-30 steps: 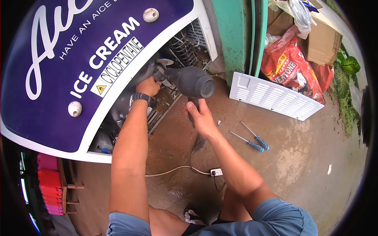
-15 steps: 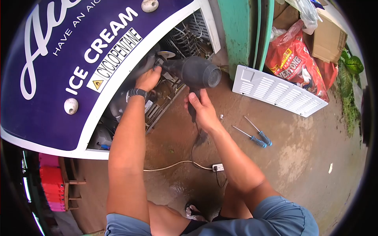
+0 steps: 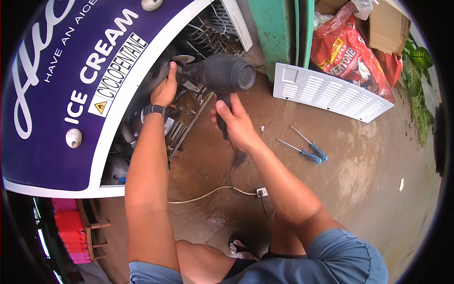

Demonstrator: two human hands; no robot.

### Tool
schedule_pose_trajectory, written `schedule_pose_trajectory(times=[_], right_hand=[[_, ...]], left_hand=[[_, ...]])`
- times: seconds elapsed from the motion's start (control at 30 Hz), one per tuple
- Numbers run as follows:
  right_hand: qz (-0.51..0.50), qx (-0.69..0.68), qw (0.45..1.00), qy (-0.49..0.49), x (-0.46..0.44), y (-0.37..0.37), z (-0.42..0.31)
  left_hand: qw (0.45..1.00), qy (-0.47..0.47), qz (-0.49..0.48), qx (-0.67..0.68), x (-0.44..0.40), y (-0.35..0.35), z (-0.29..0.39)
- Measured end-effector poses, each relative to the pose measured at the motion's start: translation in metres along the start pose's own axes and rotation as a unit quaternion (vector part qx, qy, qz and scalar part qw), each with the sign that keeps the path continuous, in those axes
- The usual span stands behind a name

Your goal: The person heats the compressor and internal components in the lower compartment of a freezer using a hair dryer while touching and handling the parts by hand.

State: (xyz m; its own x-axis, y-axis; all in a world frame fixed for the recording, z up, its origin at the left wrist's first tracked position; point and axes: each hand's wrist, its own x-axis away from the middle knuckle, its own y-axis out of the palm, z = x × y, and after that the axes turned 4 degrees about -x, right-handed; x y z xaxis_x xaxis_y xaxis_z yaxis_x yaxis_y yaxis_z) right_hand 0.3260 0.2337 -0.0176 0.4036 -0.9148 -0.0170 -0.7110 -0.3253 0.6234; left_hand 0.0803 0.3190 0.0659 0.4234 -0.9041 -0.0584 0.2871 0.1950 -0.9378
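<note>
My right hand (image 3: 236,120) is closed around the handle of a black hair dryer (image 3: 220,73). The dryer's nozzle points left into the open side compartment of a purple ice cream freezer (image 3: 56,156). Inside that opening is my left hand (image 3: 164,90), thumb raised, just left of the nozzle and beside a dark thick tube (image 3: 156,78). Its other fingers are hidden, so whether it grips anything is unclear. Behind the nozzle shows a pale, rounded piece (image 3: 183,59). Thin pipes and wires (image 3: 201,40) fill the compartment's upper part.
Two blue-handled screwdrivers (image 3: 309,154) lie on the wet concrete floor (image 3: 359,175). A white louvred panel (image 3: 331,92) leans near a green post (image 3: 274,38) and a red sack (image 3: 343,52). The dryer's cord and a white extension socket (image 3: 262,192) lie near my feet.
My left hand has drawn slightly away from the dryer's nozzle, and its thumb now points up. The right hand keeps its hold on the hair dryer. The camera view has shifted a little.
</note>
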Motion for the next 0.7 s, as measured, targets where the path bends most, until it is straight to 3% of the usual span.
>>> schedule_pose_trajectory(times=[0.43, 0.53, 0.7], right_hand=[[0.008, -0.013, 1.0, 0.024, 0.009, 0.014, 0.015], [0.007, 0.004, 1.0, 0.018, 0.012, 0.015, 0.019], [0.016, 0.027, 0.999, 0.019, 0.013, 0.015, 0.031]], left_hand=[[1.0, 0.001, 0.008, -0.018, 0.0, -0.002, 0.003], [0.998, -0.058, -0.023, 0.02, 0.012, -0.008, 0.017], [0.999, -0.032, 0.0, -0.021, 0.008, -0.006, 0.011]])
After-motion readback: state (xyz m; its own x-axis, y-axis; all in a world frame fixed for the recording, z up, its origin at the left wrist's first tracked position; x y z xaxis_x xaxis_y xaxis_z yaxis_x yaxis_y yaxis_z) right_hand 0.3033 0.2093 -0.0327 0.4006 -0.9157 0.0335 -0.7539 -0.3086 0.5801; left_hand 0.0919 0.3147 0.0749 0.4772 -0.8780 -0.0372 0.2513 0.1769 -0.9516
